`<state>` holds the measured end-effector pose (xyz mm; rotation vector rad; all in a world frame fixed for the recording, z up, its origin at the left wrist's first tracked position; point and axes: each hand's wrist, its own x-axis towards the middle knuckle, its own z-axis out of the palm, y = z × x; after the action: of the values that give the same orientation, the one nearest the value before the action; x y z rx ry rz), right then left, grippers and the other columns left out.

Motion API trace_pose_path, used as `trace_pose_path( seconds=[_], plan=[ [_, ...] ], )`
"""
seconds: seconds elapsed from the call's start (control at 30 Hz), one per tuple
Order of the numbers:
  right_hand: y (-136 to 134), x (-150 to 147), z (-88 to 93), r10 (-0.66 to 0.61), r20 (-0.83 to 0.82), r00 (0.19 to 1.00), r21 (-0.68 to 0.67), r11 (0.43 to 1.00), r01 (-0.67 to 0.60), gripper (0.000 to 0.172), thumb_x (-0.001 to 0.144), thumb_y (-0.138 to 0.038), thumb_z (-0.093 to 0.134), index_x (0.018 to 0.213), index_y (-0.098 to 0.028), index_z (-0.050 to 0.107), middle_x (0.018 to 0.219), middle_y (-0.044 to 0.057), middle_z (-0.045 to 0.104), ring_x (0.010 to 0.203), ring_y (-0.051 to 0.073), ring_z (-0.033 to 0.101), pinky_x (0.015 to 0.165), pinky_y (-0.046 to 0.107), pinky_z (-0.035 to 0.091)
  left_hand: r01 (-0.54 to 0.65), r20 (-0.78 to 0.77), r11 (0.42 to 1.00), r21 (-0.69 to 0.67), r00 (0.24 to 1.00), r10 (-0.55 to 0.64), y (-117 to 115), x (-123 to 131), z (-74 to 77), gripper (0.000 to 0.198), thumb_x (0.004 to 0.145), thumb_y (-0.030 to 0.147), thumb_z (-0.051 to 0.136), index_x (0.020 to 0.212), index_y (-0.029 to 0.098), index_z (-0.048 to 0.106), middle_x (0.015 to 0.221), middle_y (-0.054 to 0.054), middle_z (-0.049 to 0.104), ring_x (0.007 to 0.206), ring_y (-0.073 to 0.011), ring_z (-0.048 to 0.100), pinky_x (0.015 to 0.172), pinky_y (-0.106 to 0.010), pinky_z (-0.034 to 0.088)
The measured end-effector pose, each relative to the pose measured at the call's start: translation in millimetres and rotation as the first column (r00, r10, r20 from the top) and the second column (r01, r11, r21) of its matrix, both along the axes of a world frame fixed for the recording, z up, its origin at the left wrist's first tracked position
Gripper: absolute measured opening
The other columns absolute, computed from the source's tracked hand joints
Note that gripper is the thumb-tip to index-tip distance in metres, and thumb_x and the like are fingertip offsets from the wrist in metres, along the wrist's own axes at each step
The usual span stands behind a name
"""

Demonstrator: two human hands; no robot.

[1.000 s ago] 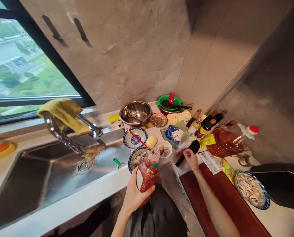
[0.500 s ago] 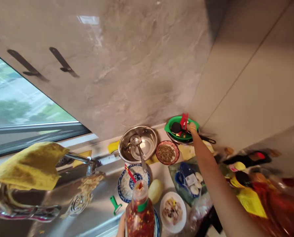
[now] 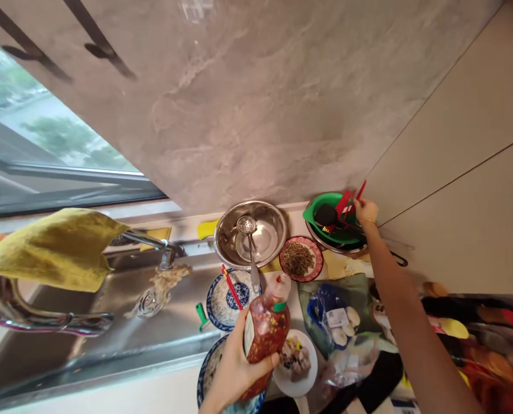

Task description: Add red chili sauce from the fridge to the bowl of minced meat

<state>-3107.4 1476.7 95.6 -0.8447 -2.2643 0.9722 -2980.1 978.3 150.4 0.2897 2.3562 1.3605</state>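
My left hand (image 3: 234,368) grips a jar of red chili sauce (image 3: 265,330), tilted, above a blue-rimmed bowl (image 3: 207,368) near the counter's front edge. My right hand (image 3: 366,210) reaches to the back corner and pinches red chopsticks (image 3: 350,202) that stick up out of a green bowl (image 3: 321,208), which also holds a black ladle (image 3: 325,215). A steel bowl (image 3: 269,227) with a slotted spoon (image 3: 248,230) stands between the two hands.
Small dish of brown bits (image 3: 300,259), patterned plate with red chopsticks (image 3: 226,290), white plate of food (image 3: 295,362), bagged items (image 3: 334,313). Sink (image 3: 88,339) with faucet (image 3: 148,241) and yellow cloth (image 3: 53,247) at left. Bottles (image 3: 463,322) blurred at right. Wall close behind.
My right hand left the counter, reached to the green bowl and has lifted the red chopsticks. The view swung upward. My left hand tilted the jar slightly right.
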Motion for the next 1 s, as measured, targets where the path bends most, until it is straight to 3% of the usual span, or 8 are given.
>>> trace_pose_path(
  seconds=[0.17,0.27,0.47,0.57,0.63,0.73,0.8,1.0],
  plan=[
    [-47.8,46.8,78.6,0.038,-0.447,0.894,-0.074,0.994,-0.079,0.042,0.081,-0.038,0.062,0.120,-0.029,0.049,0.096,0.008,0.067,0.084,0.025,0.067,0.068,0.035,0.047,0.035,-0.080,0.999,-0.012,0.996,-0.036,-20.6,6.5,15.4,0.089,0.061,0.039,0.076,0.136,0.017,0.033,0.128,-0.015,0.053,0.119,-0.0326,0.051,0.100,-0.050,0.041],
    [-100.6,93.3,108.4,0.049,-0.545,0.837,-0.334,0.903,-0.270,0.034,0.077,-0.038,0.066,0.110,-0.031,0.059,0.085,0.005,0.069,0.071,0.022,0.066,0.055,0.031,0.044,0.030,-0.205,1.000,-0.005,0.978,-0.030,-52.0,12.7,18.3,0.084,0.061,0.037,0.077,0.131,0.017,0.035,0.125,-0.015,0.052,0.116,-0.0311,0.053,0.100,-0.049,0.041],
    [-258.8,200.8,108.0,0.073,-0.499,0.864,-0.666,0.606,-0.436,0.020,0.080,-0.050,0.058,0.085,-0.032,0.065,0.088,0.006,0.069,0.070,0.020,0.066,0.044,0.029,0.043,0.060,-0.461,0.998,-0.004,0.886,-0.055,-132.3,15.4,16.0,0.078,0.059,0.034,0.077,0.125,0.019,0.037,0.120,-0.013,0.052,0.109,-0.0292,0.056,0.094,-0.045,0.045],
    [-336.6,237.6,100.5,0.101,-0.431,0.897,-0.771,0.475,-0.424,0.041,0.084,-0.061,0.044,0.070,-0.027,0.063,0.062,0.005,0.066,0.046,0.019,0.059,0.039,0.031,0.042,0.110,-0.552,0.993,-0.041,0.826,-0.115,-171.5,14.1,15.3,0.078,0.061,0.033,0.076,0.126,0.020,0.036,0.123,-0.014,0.051,0.112,-0.0291,0.054,0.094,-0.045,0.044],
    [-375.6,258.7,97.1,0.094,-0.397,0.913,-0.774,0.500,-0.388,0.048,0.087,-0.059,0.037,0.071,-0.024,0.065,0.055,0.004,0.061,0.044,0.017,0.055,0.039,0.029,0.041,0.148,-0.604,0.982,-0.117,0.775,-0.189,-196.3,13.1,13.6,0.074,0.062,0.029,0.074,0.126,0.021,0.036,0.125,-0.013,0.051,0.113,-0.0299,0.052,0.094,-0.046,0.044],
    [-413.8,290.7,96.3,-0.003,-0.394,0.919,-0.662,0.694,-0.282,0.032,0.086,-0.047,0.048,0.088,-0.022,0.068,0.066,0.004,0.062,0.057,0.016,0.057,0.047,0.027,0.045,0.187,-0.629,0.943,-0.276,0.707,-0.324,-228.9,10.4,9.1,0.068,0.064,0.024,0.069,0.125,0.022,0.038,0.125,-0.013,0.053,0.111,-0.0307,0.052,0.092,-0.048,0.043],
    [-428.8,309.8,99.0,-0.007,-0.407,0.913,-0.607,0.750,-0.265,0.022,0.085,-0.040,0.054,0.096,-0.023,0.063,0.076,0.004,0.065,0.064,0.017,0.060,0.054,0.029,0.049,0.200,-0.598,0.902,-0.382,0.691,-0.406,-245.0,8.3,6.9,0.067,0.065,0.023,0.068,0.126,0.022,0.039,0.123,-0.013,0.054,0.108,-0.0306,0.053,0.090,-0.048,0.043],
    [-441.6,326.3,103.3,0.260,-0.349,0.900,-0.595,0.680,-0.428,0.008,0.086,-0.027,0.058,0.087,-0.020,0.062,0.073,0.005,0.070,0.058,0.016,0.065,0.051,0.026,0.053,0.269,-0.474,0.804,-0.531,0.691,-0.545,-262.7,10.8,10.1,0.066,0.069,0.026,0.067,0.128,0.020,0.039,0.116,-0.012,0.057,0.101,-0.0292,0.053,0.088,-0.045,0.044]
  ],
)
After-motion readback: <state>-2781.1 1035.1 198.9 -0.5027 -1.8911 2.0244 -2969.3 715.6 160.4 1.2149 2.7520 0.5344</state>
